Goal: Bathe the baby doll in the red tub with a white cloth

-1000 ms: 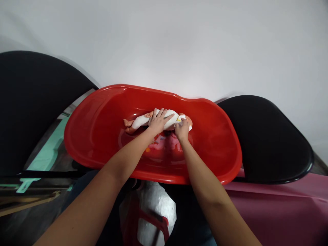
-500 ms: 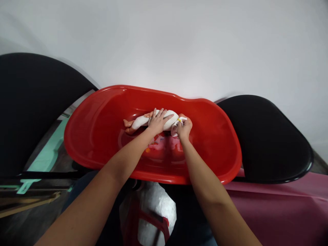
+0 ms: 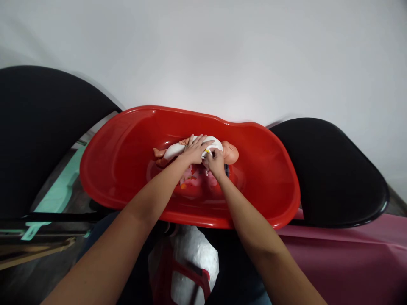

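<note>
A baby doll (image 3: 176, 150) with white body and legs lies in a red baby bathtub (image 3: 121, 169), its bare head (image 3: 230, 152) to the right and its feet to the left. My left hand (image 3: 194, 151) rests over the doll's middle with its fingers spread. Closed around a small white cloth (image 3: 206, 153) with a yellow patch is my right hand (image 3: 215, 163), at the doll's chest just right of my left hand. The fingers hide most of the cloth. One doll arm shows above my left hand.
Black chair seats flank the tub, one on the left (image 3: 41, 127) and one on the right (image 3: 333, 173). A pale wall (image 3: 203, 55) rises behind. Below right is a pink surface (image 3: 343, 258); a red stool frame (image 3: 190, 271) shows beneath the tub.
My right hand has moved left with the white cloth, from the doll's head to its chest, uncovering the head. My left hand stays nearly in place on the doll.
</note>
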`<state>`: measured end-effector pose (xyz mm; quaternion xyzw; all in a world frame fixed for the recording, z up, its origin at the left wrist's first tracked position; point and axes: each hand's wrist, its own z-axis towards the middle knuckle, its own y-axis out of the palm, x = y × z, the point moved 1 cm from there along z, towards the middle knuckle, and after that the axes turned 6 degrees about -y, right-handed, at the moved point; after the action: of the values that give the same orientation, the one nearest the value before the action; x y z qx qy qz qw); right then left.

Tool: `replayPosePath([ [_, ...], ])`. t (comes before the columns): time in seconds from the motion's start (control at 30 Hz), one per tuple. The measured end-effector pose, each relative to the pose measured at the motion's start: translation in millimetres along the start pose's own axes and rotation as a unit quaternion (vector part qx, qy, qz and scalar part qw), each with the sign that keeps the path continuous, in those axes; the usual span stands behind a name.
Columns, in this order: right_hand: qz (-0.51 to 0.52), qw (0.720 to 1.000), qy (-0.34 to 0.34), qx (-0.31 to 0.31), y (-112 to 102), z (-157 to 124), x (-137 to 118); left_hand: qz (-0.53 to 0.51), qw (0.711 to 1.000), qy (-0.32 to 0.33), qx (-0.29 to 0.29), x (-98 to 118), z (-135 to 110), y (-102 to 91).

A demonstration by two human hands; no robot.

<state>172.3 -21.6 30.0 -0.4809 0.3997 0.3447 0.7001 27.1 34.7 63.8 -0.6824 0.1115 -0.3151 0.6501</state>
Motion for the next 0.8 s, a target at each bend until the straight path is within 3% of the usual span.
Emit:
replayPosePath([
  [0.2, 0.118, 0.992, 0.050, -0.008, -3, 2, -6, -0.022, 0.997, 0.018, -0.075, -8, 4, -6.6],
  [0.37, 0.215, 0.972, 0.072, -0.052, -5, 1, -10, -0.012, 0.999, 0.010, -0.052, -6, 5, -0.4],
  [0.47, 0.148, 0.988, 0.036, -0.034, -13, 6, -6, 0.001, 1.000, 0.013, -0.014, -4, 5, 5.9],
  [0.63, -0.057, 0.994, -0.061, 0.077, -38, 23, 18, 0.013, 1.000, 0.014, 0.012, -3, 5, 11.0],
  [0.7, -0.099, 0.990, -0.071, 0.067, -44, 27, 28, 0.015, 1.000, 0.021, 0.017, -3, 5, 11.5],
  [0.8, -0.108, 0.991, -0.075, 0.002, -45, 29, 39, 0.018, 0.999, 0.023, 0.037, -3, 4, 11.8],
])
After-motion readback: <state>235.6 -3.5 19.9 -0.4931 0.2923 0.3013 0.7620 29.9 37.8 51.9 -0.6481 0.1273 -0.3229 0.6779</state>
